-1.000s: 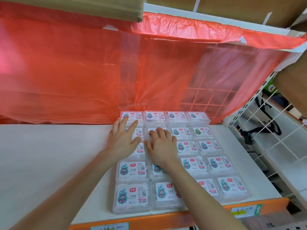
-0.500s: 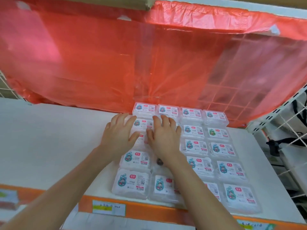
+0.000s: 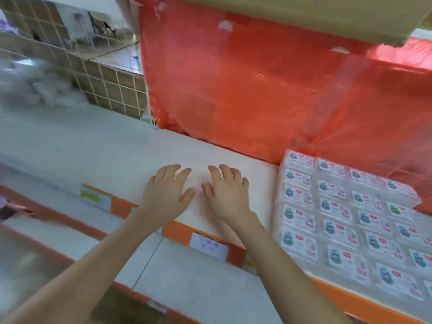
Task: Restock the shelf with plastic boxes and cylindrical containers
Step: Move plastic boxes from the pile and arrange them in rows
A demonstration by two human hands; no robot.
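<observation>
Several clear plastic boxes (image 3: 346,216) with blue cartoon labels lie packed in rows on the right part of the white shelf (image 3: 98,148). My left hand (image 3: 167,194) and my right hand (image 3: 225,191) are side by side over the bare shelf, left of the boxes and apart from them. Both have fingers spread and hold nothing. I cannot tell whether they touch the shelf surface. No cylindrical containers are visible.
Red plastic sheeting (image 3: 257,85) hangs behind the shelf. An orange front rail (image 3: 177,230) carries price labels (image 3: 208,245). A wire grid panel (image 3: 102,85) stands at the back left. A cardboard sheet (image 3: 315,12) overhangs at top right. A lower white shelf (image 3: 198,284) lies below.
Both hands have come off the boxes and moved left over bare shelf. The view has swung left, so the boxes now sit at the right.
</observation>
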